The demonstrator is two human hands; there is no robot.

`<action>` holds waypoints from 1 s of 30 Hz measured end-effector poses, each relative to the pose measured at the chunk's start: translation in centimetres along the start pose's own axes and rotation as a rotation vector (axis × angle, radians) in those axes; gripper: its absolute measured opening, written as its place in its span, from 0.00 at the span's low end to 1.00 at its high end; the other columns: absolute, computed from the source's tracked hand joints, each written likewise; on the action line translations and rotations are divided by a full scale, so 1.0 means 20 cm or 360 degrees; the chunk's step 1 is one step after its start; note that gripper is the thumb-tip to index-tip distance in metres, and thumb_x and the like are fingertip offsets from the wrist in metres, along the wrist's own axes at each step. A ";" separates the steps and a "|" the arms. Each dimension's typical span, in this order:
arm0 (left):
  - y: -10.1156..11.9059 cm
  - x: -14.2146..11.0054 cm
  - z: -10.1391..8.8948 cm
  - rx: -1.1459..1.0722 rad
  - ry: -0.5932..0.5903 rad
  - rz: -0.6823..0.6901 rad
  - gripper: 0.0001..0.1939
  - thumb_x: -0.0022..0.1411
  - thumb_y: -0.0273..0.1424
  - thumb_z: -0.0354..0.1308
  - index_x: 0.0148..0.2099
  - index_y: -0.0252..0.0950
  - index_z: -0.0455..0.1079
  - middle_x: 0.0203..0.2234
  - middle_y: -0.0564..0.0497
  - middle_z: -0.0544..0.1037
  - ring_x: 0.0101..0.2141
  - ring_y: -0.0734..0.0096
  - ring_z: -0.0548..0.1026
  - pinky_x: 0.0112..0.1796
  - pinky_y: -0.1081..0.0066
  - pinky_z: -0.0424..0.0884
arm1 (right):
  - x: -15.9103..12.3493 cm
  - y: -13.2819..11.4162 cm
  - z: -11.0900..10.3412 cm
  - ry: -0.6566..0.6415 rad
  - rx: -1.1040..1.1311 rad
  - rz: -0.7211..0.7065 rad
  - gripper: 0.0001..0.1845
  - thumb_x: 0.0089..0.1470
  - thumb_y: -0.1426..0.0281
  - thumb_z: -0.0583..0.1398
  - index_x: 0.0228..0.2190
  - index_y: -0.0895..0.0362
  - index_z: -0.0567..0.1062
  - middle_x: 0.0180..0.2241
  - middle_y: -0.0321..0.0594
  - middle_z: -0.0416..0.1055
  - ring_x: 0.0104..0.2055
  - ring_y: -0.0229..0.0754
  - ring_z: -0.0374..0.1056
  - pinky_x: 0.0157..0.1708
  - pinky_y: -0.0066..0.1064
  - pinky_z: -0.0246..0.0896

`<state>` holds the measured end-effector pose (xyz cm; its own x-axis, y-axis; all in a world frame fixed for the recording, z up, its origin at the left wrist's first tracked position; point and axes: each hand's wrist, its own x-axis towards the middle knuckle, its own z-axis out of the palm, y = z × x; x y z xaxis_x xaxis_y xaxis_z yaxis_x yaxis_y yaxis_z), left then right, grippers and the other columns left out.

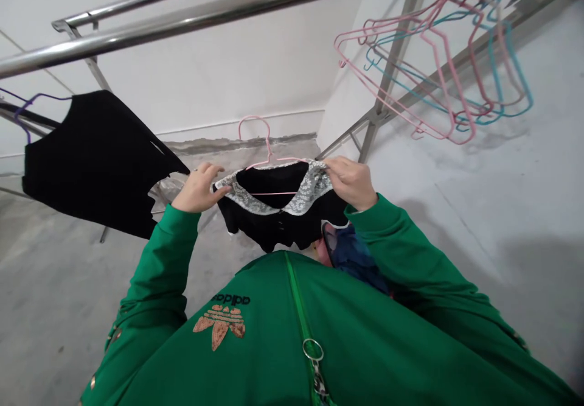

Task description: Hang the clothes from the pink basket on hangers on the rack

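Note:
I hold a small black garment (278, 223) with a white lace collar (310, 190) in front of my chest. A pink wire hanger (262, 144) sits inside its neck, hook pointing up. My left hand (198, 188) pinches the left shoulder of the garment. At the right shoulder, my right hand (351, 181) grips the lace collar. Both arms wear green jacket sleeves.
A steel drying rack (182, 22) crosses overhead. On its lower left rail hangs another black garment (95, 159), carried by a purple hanger (27, 105). Several empty pink and blue hangers (438, 71) dangle from the right rail. Dark blue and pink cloth (351, 254) lies below my right arm. Grey concrete floor around.

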<state>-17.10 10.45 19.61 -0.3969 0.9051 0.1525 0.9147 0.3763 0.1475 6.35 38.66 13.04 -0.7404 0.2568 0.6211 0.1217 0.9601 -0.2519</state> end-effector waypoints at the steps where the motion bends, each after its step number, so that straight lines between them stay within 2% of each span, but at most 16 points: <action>1: -0.02 0.00 0.00 0.0013 0.0059 -0.0008 0.27 0.59 0.43 0.53 0.56 0.32 0.62 0.48 0.38 0.68 0.49 0.53 0.68 0.47 0.58 0.66 | -0.01 0.01 0.00 0.0003 0.0057 0.0001 0.16 0.61 0.70 0.48 0.40 0.56 0.75 0.35 0.44 0.75 0.37 0.45 0.71 0.35 0.34 0.63; 3: -0.06 0.02 0.03 0.0072 0.0108 -0.0011 0.29 0.59 0.43 0.55 0.59 0.32 0.60 0.53 0.35 0.66 0.53 0.48 0.65 0.49 0.55 0.64 | -0.02 0.03 0.00 0.0025 0.0136 -0.0003 0.16 0.61 0.69 0.49 0.39 0.56 0.76 0.34 0.45 0.75 0.37 0.45 0.71 0.36 0.35 0.64; 5: -0.08 0.04 0.08 0.0076 0.0029 0.0047 0.26 0.61 0.40 0.54 0.58 0.33 0.61 0.54 0.36 0.67 0.53 0.49 0.66 0.50 0.53 0.62 | -0.03 0.04 -0.01 0.0057 0.0197 -0.0017 0.15 0.61 0.69 0.49 0.39 0.56 0.76 0.33 0.45 0.75 0.36 0.45 0.71 0.36 0.35 0.65; 8: -0.07 0.10 0.16 -0.0002 -0.0083 0.0138 0.18 0.65 0.35 0.47 0.52 0.33 0.66 0.45 0.40 0.74 0.47 0.55 0.71 0.48 0.57 0.64 | -0.03 0.04 -0.02 0.0095 0.0261 -0.0037 0.14 0.61 0.68 0.51 0.39 0.55 0.76 0.33 0.44 0.74 0.36 0.44 0.71 0.37 0.35 0.66; 12: -0.05 0.15 0.20 -0.0042 0.0039 0.0122 0.13 0.64 0.31 0.44 0.44 0.33 0.68 0.36 0.41 0.75 0.39 0.57 0.74 0.41 0.62 0.68 | 0.00 0.01 -0.04 0.0182 0.0322 -0.0042 0.13 0.61 0.69 0.51 0.38 0.55 0.76 0.32 0.42 0.74 0.35 0.42 0.71 0.37 0.33 0.66; 15: -0.06 0.16 0.16 -0.0052 0.0241 0.0129 0.12 0.63 0.31 0.44 0.43 0.34 0.67 0.34 0.42 0.74 0.37 0.58 0.73 0.38 0.63 0.68 | 0.04 -0.01 -0.05 0.0226 0.0312 -0.0066 0.13 0.62 0.69 0.51 0.39 0.56 0.75 0.33 0.43 0.74 0.35 0.42 0.71 0.37 0.32 0.66; 19: -0.10 0.15 0.08 -0.0056 0.0536 0.0274 0.11 0.63 0.30 0.44 0.43 0.34 0.66 0.33 0.43 0.73 0.37 0.59 0.72 0.38 0.64 0.69 | 0.06 0.03 -0.09 0.0122 0.0091 -0.0193 0.13 0.62 0.69 0.51 0.39 0.58 0.75 0.33 0.44 0.75 0.36 0.43 0.71 0.36 0.34 0.65; 21: -0.12 0.13 0.06 -0.0043 0.0588 0.0356 0.10 0.64 0.29 0.44 0.42 0.35 0.66 0.32 0.44 0.72 0.35 0.61 0.72 0.37 0.65 0.69 | 0.05 0.07 -0.10 0.0059 0.0000 -0.0320 0.12 0.61 0.67 0.53 0.37 0.58 0.75 0.32 0.44 0.76 0.34 0.44 0.72 0.36 0.36 0.65; 23: -0.14 0.11 0.05 -0.0066 0.0531 0.0461 0.10 0.64 0.28 0.44 0.42 0.35 0.66 0.31 0.45 0.72 0.34 0.64 0.72 0.35 0.66 0.70 | 0.03 0.11 -0.11 -0.0005 0.0061 -0.0399 0.13 0.61 0.67 0.53 0.34 0.57 0.75 0.31 0.43 0.76 0.33 0.44 0.72 0.35 0.35 0.65; 26: -0.16 0.09 0.02 -0.0166 0.0485 0.0553 0.11 0.64 0.27 0.44 0.43 0.34 0.66 0.31 0.46 0.71 0.34 0.66 0.72 0.35 0.68 0.70 | 0.01 0.12 -0.11 -0.0023 0.0339 -0.0313 0.11 0.61 0.68 0.53 0.35 0.56 0.75 0.30 0.41 0.76 0.32 0.41 0.72 0.32 0.31 0.67; 30: -0.14 0.06 -0.09 -0.0356 0.0638 0.0404 0.12 0.66 0.31 0.46 0.45 0.35 0.68 0.38 0.45 0.71 0.40 0.66 0.71 0.42 0.66 0.70 | 0.04 0.06 -0.16 0.0198 0.0534 -0.0042 0.10 0.59 0.68 0.55 0.35 0.57 0.75 0.33 0.41 0.77 0.33 0.40 0.73 0.32 0.30 0.67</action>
<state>-20.34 10.15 21.11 -0.2027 0.7992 0.5659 0.9647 0.0638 0.2555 7.94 40.33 15.59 -0.6518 0.2639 0.7110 -0.1356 0.8819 -0.4516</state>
